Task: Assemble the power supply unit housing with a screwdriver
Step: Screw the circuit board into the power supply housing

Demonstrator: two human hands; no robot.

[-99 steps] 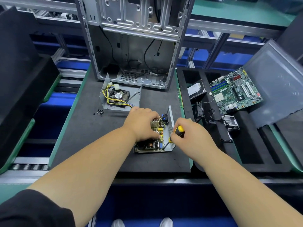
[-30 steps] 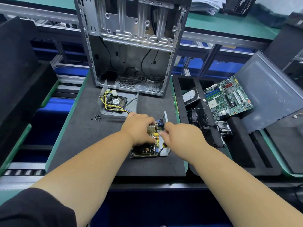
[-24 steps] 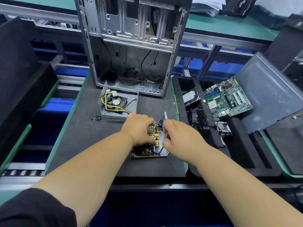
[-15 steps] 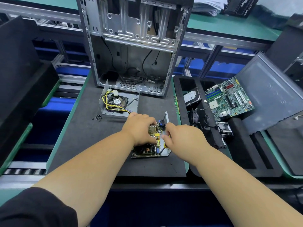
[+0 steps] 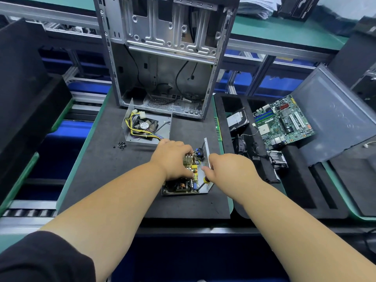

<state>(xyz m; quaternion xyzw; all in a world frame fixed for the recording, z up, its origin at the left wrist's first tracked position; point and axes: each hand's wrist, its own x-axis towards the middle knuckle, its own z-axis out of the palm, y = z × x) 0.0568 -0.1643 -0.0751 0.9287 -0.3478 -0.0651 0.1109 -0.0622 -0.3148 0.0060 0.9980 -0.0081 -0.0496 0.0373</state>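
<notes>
We had the PSU base (image 5: 184,187) flat on the black worktop (image 5: 101,169), in front of the open PC chassis (image 5: 164,58); its long axis ran away from us toward the chassis, with the perforated side wall (image 5: 207,151) upright along the right edge. Our left hand (image 5: 173,157) rested on the PSU board, fingers curled down over the heatsinks and gripping them. Our right hand (image 5: 227,169) was clamped on the screwdriver (image 5: 203,183); only the yellow-black end of the handle and the shaft showed below the palm. The shaft pointed down and to the left, tip at the near right corner of the PSU base. The two hands sat close together, just apart. The PSU cover (image 5: 145,128), with fan and yellow wiring, lay between the PSU base and the chassis, to the left. Loose black screws (image 5: 121,145) lay left of the cover. The motherboard (image 5: 282,122) lay in the foam tray (image 5: 295,192), right of the PSU base.
</notes>
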